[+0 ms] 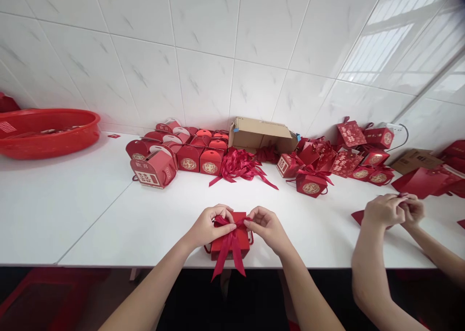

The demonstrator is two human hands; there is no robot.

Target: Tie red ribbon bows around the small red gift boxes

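A small red gift box stands at the table's front edge, with a red cord loop at each side. On its top sits a red ribbon bow, whose two tails hang down the front past the table edge. My left hand pinches the bow's left loop between thumb and fingers. On the other side my right hand pinches the right loop close to the knot. Both hands rest against the box's upper part and hide some of its sides.
Behind lie loose red ribbons before an open cardboard box. Rows of red boxes stand left of them, bow-tied boxes to the right. A red basin is far left. A co-worker's hands work at the right.
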